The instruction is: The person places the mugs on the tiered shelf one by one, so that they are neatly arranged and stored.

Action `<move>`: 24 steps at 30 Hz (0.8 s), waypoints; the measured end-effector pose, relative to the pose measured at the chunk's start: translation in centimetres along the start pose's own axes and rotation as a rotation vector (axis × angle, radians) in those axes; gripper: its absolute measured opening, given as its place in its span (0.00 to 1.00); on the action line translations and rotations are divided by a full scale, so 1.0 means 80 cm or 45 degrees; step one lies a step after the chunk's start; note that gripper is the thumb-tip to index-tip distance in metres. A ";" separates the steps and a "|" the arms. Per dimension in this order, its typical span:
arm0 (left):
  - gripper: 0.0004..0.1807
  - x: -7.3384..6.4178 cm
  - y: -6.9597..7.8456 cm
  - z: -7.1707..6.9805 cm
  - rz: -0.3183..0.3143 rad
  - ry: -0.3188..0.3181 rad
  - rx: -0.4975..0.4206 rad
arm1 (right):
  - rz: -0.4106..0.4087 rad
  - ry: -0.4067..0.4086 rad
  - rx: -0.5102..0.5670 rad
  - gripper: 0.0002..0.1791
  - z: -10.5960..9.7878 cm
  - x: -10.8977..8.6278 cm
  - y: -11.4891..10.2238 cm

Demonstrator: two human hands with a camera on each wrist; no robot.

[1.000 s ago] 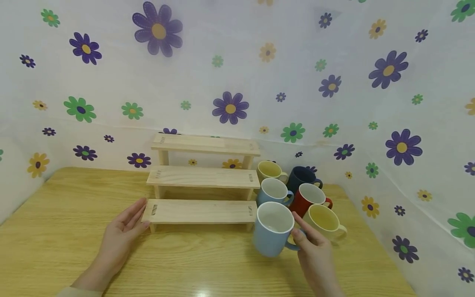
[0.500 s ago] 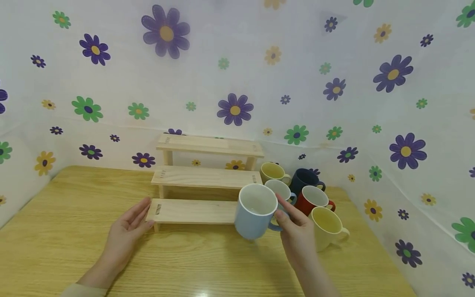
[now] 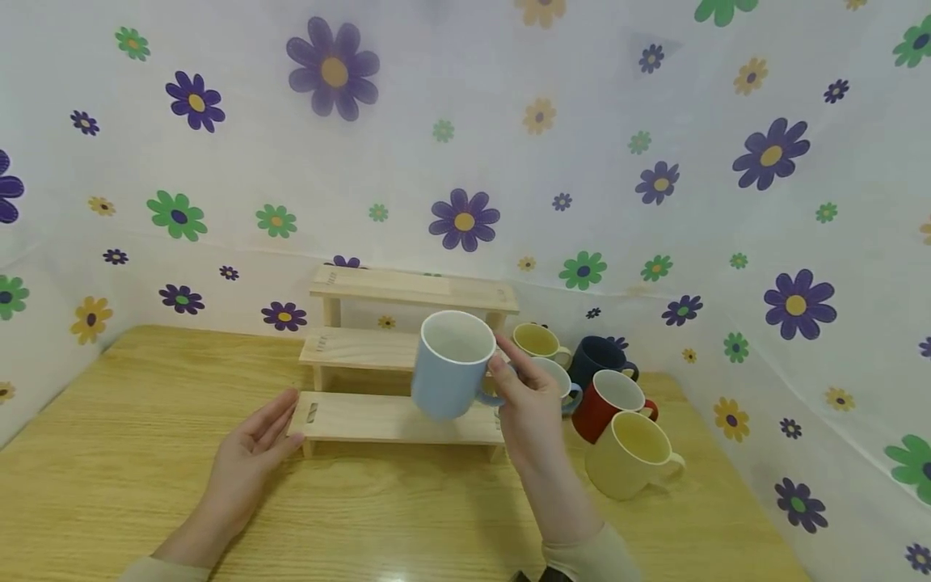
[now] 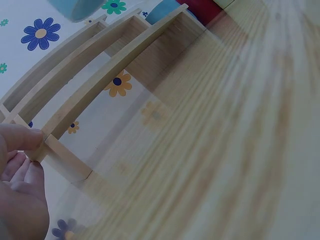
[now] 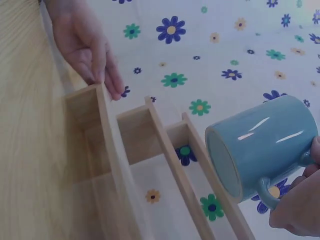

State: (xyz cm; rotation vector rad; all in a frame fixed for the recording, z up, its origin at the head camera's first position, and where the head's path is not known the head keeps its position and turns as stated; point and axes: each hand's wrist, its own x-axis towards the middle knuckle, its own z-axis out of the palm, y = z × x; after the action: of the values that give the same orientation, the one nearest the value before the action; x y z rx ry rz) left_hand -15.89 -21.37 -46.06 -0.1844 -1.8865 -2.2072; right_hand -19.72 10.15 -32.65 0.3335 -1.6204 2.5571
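My right hand (image 3: 529, 404) holds a light blue mug (image 3: 447, 376) by its handle, with the index finger reaching up to the rim. The mug is upright, white inside, and raised over the lower steps of a three-step wooden shelf (image 3: 407, 416). From the right wrist view, the mug's smooth blue side (image 5: 265, 145) and its underside show. With fairly straight fingers, my left hand (image 3: 243, 465) touches the left end of the bottom step; the left wrist view has its thumb (image 4: 25, 137) against that corner.
Right of the shelf stand several mugs: a yellow one (image 3: 537, 339) at the back, a dark blue one (image 3: 596, 360), another light blue one (image 3: 570, 400), a red one (image 3: 596, 412) and a front yellow one (image 3: 618, 465). A flowered cloth (image 3: 407, 162) hangs behind the wooden table (image 3: 349, 517).
My right hand has carried the light blue mug up and leftward, from beside the other mugs to over the shelf. My left hand has stayed at the shelf's left end.
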 end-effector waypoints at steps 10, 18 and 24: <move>0.35 0.001 -0.002 -0.002 -0.014 -0.007 0.031 | -0.071 0.022 0.086 0.17 0.053 0.028 0.008; 0.35 0.001 -0.003 -0.003 -0.009 -0.006 0.032 | -0.148 -0.004 0.085 0.18 0.090 0.059 0.011; 0.34 0.000 -0.002 -0.001 -0.018 0.003 0.044 | -0.166 0.006 0.028 0.19 0.110 0.087 0.014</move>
State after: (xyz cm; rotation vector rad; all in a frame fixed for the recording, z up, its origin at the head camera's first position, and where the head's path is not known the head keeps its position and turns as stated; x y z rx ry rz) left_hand -15.92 -21.40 -46.22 -0.1629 -1.9292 -2.1812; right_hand -25.55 1.47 -28.40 0.4201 -1.5173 2.4787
